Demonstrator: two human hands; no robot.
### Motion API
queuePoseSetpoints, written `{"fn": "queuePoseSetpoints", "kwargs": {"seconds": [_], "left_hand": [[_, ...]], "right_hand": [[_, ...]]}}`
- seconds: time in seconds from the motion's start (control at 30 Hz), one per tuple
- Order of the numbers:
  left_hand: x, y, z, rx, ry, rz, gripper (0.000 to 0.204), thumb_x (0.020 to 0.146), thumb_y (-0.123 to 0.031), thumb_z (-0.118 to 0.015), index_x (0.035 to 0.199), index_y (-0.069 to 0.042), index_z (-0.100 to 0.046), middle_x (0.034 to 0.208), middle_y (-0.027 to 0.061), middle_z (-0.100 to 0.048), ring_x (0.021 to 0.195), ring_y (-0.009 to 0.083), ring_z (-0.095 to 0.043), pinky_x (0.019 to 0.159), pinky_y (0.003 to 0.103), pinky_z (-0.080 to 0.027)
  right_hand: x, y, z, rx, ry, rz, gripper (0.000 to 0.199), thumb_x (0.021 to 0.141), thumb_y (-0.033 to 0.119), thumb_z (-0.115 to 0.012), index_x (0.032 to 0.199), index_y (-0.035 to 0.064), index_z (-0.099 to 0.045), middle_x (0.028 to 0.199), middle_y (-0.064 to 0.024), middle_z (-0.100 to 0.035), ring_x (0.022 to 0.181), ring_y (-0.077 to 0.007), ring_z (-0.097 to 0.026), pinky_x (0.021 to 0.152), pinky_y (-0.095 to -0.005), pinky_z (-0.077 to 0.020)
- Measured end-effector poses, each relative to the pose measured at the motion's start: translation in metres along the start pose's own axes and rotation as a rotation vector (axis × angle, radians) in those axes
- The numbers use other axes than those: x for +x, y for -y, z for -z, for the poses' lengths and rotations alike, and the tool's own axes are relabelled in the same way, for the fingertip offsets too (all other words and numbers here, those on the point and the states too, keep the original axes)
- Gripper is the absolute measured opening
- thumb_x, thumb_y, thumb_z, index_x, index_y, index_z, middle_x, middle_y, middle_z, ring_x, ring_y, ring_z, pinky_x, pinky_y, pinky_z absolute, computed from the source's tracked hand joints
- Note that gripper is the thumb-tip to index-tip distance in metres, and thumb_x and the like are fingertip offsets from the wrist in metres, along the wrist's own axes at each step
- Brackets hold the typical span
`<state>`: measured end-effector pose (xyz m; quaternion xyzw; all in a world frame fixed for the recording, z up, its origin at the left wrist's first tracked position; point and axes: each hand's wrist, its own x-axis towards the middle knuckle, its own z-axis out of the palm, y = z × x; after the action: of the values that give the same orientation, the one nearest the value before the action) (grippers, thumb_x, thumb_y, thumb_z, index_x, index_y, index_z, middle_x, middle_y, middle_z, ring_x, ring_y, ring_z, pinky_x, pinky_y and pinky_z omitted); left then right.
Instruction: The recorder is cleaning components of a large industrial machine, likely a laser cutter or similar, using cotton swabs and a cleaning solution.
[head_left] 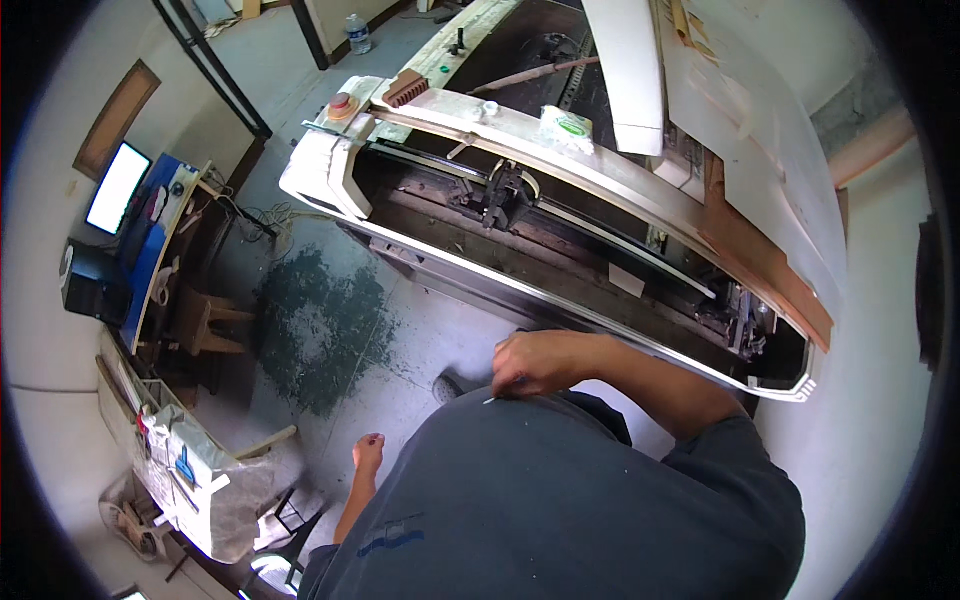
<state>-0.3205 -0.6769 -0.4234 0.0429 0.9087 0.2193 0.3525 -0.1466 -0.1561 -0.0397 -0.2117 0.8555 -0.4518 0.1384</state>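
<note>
My right hand (532,362) is raised in front of my dark shirt, its fingers pinched together. The thin pale tip of a small stick (490,401) pokes out below them; the rest is hidden in the hand. Lower down on the left, away from any object, my left hand (369,453) hangs with its fingers curled, and nothing shows in it. In front of me stands a large white machine (330,165) with its front opening uncovered, which looks like a laser cutter. Inside it, a black carriage (508,195) sits on a long rail (620,245).
On the machine's top lie a green-and-white packet (567,128), a brown ridged block (405,88) and a red button (343,105). A desk with a lit monitor (118,188) and a wooden stool (208,322) stand left. A plastic-covered item (215,510) is at lower left.
</note>
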Motion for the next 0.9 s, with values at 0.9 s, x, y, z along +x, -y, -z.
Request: {"fn": "queuePoseSetpoints", "kwargs": {"seconds": [0.9], "left_hand": [[0.002, -0.604, 0.054, 0.017, -0.497, -1.053, 0.054, 0.093, -0.024, -0.089, 0.143, -0.011, -0.072, 0.143, 0.0145, -0.069, 0.135, 0.0365, -0.059, 0.111, 0.046, -0.052]], "right_hand": [[0.037, -0.201, 0.105, 0.221, -1.192, -0.596, 0.024, 0.086, 0.022, -0.084, 0.106, 0.0081, -0.085, 0.097, -0.0153, -0.083, 0.090, -0.0303, -0.081, 0.086, -0.0407, -0.0635]]}}
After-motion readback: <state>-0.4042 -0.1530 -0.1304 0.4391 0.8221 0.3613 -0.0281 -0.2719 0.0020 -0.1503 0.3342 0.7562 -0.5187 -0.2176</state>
